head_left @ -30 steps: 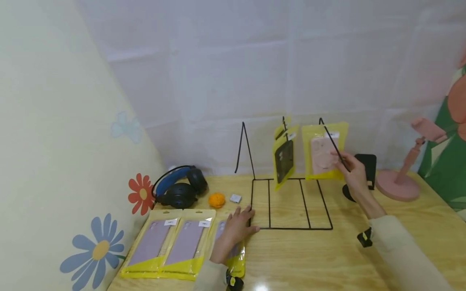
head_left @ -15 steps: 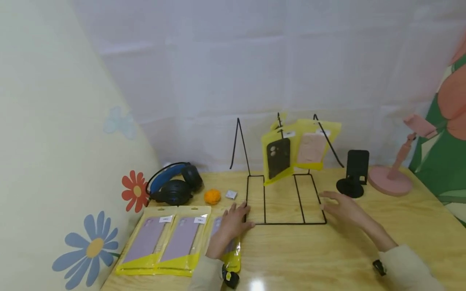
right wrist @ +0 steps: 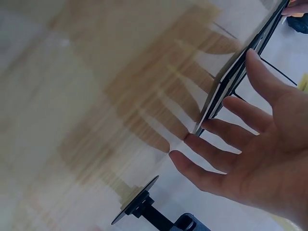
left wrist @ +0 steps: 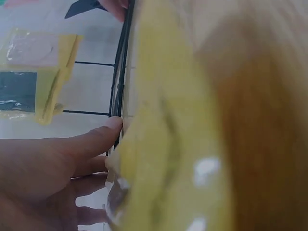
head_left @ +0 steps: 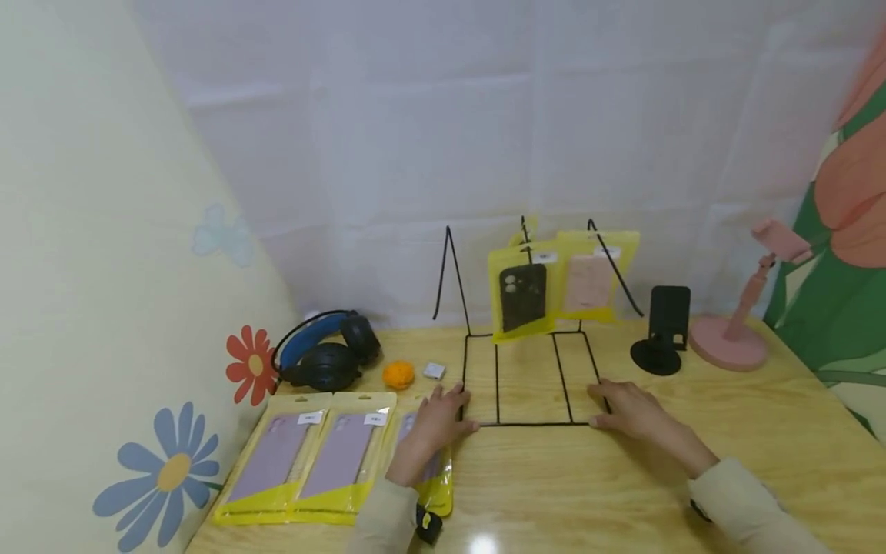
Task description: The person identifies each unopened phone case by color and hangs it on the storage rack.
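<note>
A black wire display rack (head_left: pixel 526 424) stands on the wooden table. My left hand (head_left: pixel 431 427) touches its left front corner, thumb by the front bar, fingers extended along the side. My right hand (head_left: pixel 633 412) rests at the right front corner; in the right wrist view its fingers (right wrist: pixel 231 132) are loosely spread against the frame. From the middle hook hangs a black phone case in a yellow pouch (head_left: pixel 524 296), with another pouch partly hidden behind. A pink phone case in a yellow pouch (head_left: pixel 590 281) hangs from the right hook. The left hook (head_left: pixel 446 269) carries nothing.
Several purple phone cases in yellow pouches (head_left: pixel 339 454) lie at the left, one partly under my left arm. Headphones (head_left: pixel 328 354), an orange fuzzy ball (head_left: pixel 398 375) and a small white box (head_left: pixel 434 371) lie behind. A black phone stand (head_left: pixel 667 323) and pink stand (head_left: pixel 730 338) are right.
My right hand has left the pink case's pouch and come down to the rack's right front corner. The hanging pouches have swung to face forward. My left hand stays at the left corner.
</note>
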### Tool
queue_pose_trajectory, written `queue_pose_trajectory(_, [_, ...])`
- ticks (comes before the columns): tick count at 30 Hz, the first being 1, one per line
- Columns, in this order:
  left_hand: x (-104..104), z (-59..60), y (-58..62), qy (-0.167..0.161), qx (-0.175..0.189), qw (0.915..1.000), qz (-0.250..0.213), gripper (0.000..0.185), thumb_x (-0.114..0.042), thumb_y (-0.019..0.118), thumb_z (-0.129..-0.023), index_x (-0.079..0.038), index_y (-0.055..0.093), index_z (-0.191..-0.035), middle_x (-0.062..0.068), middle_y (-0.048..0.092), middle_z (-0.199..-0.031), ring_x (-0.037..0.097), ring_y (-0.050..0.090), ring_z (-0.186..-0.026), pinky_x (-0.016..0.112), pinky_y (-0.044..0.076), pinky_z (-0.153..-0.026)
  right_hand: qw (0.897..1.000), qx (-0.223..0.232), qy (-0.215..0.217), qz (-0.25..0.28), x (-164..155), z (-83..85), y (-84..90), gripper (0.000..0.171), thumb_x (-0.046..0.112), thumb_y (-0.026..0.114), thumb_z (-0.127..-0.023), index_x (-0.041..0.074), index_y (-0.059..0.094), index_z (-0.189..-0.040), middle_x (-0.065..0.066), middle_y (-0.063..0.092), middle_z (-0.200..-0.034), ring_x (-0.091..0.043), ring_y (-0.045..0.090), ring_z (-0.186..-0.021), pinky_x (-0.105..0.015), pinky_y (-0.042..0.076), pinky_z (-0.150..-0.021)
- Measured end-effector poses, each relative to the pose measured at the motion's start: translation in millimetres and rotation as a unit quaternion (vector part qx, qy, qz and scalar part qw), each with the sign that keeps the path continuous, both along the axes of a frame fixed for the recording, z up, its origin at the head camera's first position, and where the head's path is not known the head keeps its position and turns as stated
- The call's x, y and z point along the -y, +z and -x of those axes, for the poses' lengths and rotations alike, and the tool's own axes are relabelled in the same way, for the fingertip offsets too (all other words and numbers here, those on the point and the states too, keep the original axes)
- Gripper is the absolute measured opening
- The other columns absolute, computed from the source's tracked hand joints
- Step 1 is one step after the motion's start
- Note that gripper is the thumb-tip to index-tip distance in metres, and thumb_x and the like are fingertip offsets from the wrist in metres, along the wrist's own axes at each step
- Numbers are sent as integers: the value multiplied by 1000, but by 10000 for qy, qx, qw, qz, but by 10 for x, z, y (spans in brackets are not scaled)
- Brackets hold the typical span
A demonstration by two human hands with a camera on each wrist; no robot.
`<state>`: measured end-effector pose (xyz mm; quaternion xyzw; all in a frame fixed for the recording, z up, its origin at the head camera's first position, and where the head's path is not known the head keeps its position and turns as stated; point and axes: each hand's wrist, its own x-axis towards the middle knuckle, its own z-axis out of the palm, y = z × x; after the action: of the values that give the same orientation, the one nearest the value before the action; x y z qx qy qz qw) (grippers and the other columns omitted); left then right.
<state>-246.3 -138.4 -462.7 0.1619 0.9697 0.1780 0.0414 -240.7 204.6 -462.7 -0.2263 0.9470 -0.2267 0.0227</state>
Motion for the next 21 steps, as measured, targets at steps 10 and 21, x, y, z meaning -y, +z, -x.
queue_pose_trajectory(10, [329, -183, 134, 25, -639, 9980, 5, 51, -26, 71, -86, 2, 59, -128, 25, 49, -139, 57, 30, -131, 71, 31, -97, 9997, -179, -100, -104, 20, -35, 14, 57, 29, 75, -83, -2, 59, -128, -31, 51, -133, -45, 54, -115, -57, 46, -90])
queue_pose_trajectory(21, [1811, -481, 249, 1602, 82, 9831, 886, 62, -29, 67, -90, 9, 47, -134, 39, 32, -142, 66, 19, -127, 77, 27, -93, 9994, -206, -128, -259, 9, -12, -35, 54, 30, 73, -85, -1, 60, -127, -30, 51, -134, -45, 53, -116, -58, 46, -90])
